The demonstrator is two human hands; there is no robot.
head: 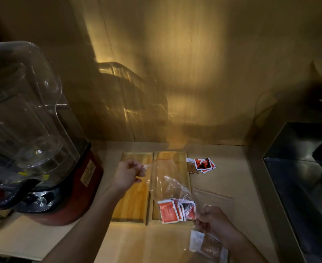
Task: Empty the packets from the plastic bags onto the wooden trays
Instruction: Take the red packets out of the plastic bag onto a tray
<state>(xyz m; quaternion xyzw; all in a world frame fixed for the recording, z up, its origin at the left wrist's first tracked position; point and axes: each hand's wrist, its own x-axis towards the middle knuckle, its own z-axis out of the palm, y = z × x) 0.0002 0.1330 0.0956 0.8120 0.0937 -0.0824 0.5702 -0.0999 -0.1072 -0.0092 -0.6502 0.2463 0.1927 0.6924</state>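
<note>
**Bag tipped over the right tray, packets sliding out**

I have my left hand [127,174] pinched on the sealed-strip end of the clear plastic bag [167,179], lifted over the trays so the bag slopes down toward me; that tilt is what lets the contents run to the lower end. The red and white packets [176,211] are bunched at that low end, lying on the near part of the right wooden tray [172,156], which I judge is where they are meant to land. Whether they are fully clear of the film I cannot tell.

My right hand [211,219] is closed on the bag's near corner, steadying it, and it also appears to clamp a few pale sachets [206,245] that hang below the fist. The left wooden tray [132,204] is bare. A second flat bag [213,199] lies on the table [232,177] just right of the trays, and a small stack of loose packets [202,165] sits beyond it, off the trays. A blender [32,130] stands far left, well apart.
</note>
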